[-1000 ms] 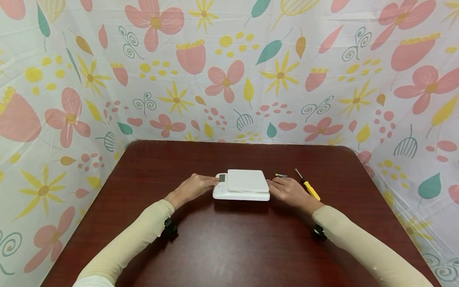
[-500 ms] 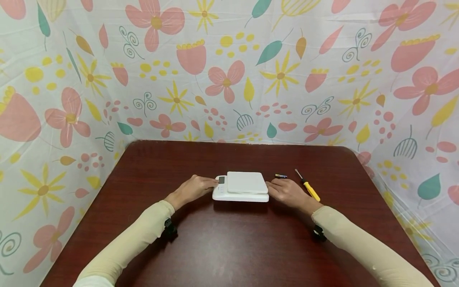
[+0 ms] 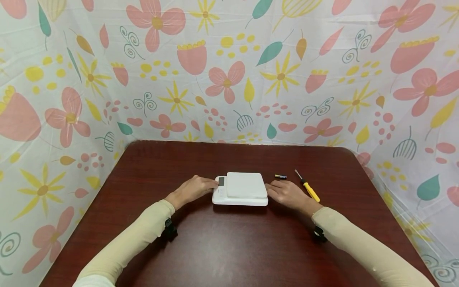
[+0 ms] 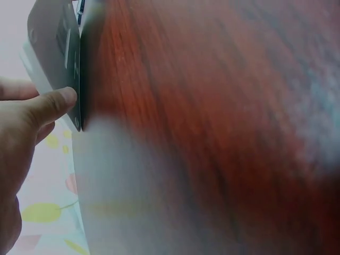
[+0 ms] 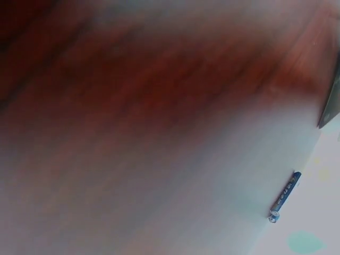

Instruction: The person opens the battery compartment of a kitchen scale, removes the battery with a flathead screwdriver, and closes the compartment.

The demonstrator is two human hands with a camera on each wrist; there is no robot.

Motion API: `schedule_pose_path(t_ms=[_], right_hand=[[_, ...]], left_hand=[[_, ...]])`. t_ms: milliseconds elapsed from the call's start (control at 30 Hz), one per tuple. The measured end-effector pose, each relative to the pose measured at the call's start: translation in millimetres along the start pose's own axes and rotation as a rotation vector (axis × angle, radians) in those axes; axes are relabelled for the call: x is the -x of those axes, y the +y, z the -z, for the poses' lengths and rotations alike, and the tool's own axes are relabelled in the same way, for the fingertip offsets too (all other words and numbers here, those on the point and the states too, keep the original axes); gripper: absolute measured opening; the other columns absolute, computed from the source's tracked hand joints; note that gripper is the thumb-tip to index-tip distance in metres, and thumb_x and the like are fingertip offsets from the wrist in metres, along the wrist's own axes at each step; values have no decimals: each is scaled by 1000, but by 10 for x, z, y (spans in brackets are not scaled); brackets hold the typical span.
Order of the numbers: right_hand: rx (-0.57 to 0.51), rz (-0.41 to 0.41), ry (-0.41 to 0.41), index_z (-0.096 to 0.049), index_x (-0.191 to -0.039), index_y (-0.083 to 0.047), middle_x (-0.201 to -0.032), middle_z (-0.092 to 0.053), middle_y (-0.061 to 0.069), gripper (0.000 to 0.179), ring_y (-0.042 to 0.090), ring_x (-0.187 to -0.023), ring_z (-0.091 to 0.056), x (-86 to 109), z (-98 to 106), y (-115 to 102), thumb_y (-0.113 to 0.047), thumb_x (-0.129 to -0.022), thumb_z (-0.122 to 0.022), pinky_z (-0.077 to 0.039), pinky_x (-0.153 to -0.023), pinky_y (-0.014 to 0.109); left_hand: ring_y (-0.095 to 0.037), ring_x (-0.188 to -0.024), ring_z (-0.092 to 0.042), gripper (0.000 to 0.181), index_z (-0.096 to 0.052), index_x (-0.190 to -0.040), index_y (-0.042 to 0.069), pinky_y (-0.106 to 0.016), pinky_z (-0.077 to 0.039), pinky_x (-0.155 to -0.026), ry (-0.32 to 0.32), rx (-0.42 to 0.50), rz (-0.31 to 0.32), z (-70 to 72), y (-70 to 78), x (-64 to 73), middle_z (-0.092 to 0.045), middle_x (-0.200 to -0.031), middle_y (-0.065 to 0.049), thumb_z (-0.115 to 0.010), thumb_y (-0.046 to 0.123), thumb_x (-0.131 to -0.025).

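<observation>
A white kitchen scale (image 3: 246, 185) with a square platform and a small grey display lies between the two hands in the head view. My left hand (image 3: 193, 190) grips its left end. In the left wrist view, the thumb (image 4: 56, 103) presses the underside of the scale (image 4: 50, 48), and the other fingers go behind it. That underside shows, so the scale is tilted or slightly raised. My right hand (image 3: 288, 194) holds the scale's right edge with bent fingers; its fingertips are partly hidden. Only a dark corner of the scale (image 5: 332, 101) enters the right wrist view.
A small battery (image 3: 281, 176) lies behind the right hand, and the right wrist view shows the battery (image 5: 285, 196) too. To its right is a screwdriver (image 3: 311, 191) with a yellow handle. A flower-patterned curtain (image 3: 229, 79) borders the dark red-brown table (image 3: 222, 247).
The scale's front edge has dropped and come slightly nearer to the person, with both hands still on it. My right hand has shifted slightly left and nearer, uncovering the battery.
</observation>
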State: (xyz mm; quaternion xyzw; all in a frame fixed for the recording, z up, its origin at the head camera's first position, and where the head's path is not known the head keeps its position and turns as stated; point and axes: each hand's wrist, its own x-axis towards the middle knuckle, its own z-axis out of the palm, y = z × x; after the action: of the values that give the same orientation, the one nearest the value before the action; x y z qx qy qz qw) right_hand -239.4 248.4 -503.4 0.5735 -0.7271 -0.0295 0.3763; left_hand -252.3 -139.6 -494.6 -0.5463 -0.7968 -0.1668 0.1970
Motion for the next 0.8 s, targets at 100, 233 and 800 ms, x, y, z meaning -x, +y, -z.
schedule_pose_path(t_ms=[100, 233, 800], right_hand=[[14, 29, -11, -74, -98, 3, -92, -78, 12, 44, 18, -75, -67, 2, -2, 0, 7, -108, -32, -61, -64, 29], [37, 53, -27, -73, -97, 2, -91, -78, 11, 43, 18, -75, -67, -1, 0, 3, 8, -108, -32, -61, -66, 29], [78, 94, -124, -70, -94, -1, -89, -77, 10, 49, 17, -74, -63, -41, 58, 0, 1, -112, -24, -59, -62, 27]], left_hand=[[-14, -91, -75, 20, -76, -102, 8, -22, -61, -76, -34, -32, -18, 7, -1, -8, -77, -103, -4, -84, 5, -84], [-7, -81, -71, 21, -73, -98, 10, -19, -59, -68, -61, -91, -46, 0, -13, -22, -74, -93, 2, -86, 8, -81], [-8, -77, -70, 17, -68, -93, 14, -20, -57, -61, -159, -317, -151, 20, 14, -74, -73, -93, 6, -80, 5, -83]])
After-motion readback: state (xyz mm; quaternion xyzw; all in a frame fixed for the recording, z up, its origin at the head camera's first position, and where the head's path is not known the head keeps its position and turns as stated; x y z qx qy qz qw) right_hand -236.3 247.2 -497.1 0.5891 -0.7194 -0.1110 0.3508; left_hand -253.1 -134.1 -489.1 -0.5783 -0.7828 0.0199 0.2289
